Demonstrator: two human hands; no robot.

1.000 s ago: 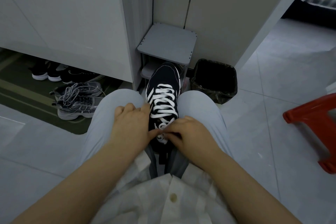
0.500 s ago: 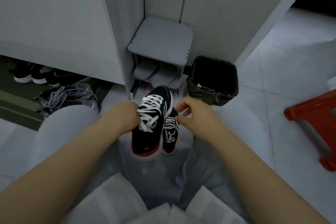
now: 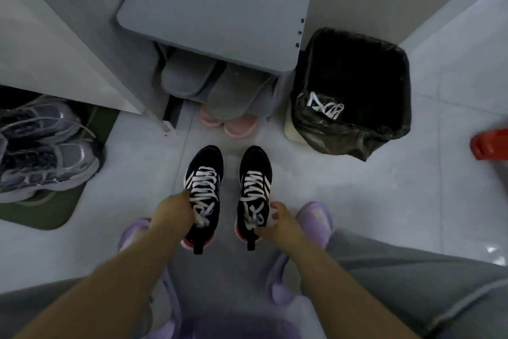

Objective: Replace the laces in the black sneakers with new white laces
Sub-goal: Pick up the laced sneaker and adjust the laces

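The two black sneakers stand side by side on the pale tiled floor [image 3: 357,195] just below centre, toes toward twelve o'clock, a narrow gap between them. Both the left sneaker [image 3: 205,161] and the right sneaker [image 3: 255,161] are threaded with white laces [image 3: 203,183], the ends lying loose over the tongues. The left hand [image 3: 171,213] has its fingers curled round the nine o'clock side of the left sneaker, at the lace ends, and holds it. The right hand [image 3: 284,226] sits at four o'clock of the right sneaker with fingers loosely spread and nothing in them; its thumb looks to touch the heel side. At two o'clock from the sneakers is a square bin [image 3: 343,132] lined with a black bag, and inside it, against the near-left wall, lies a tangle of white lace [image 3: 325,107]. At twelve o'clock a grey shoe rack [image 3: 217,8] holds grey slippers [image 3: 209,88] on its shelf, with pink slippers [image 3: 233,125] on the floor under them. At nine o'clock grey running shoes [image 3: 44,151] rest on a green mat [image 3: 44,215]. A red stool [image 3: 490,143] shows at three o'clock.
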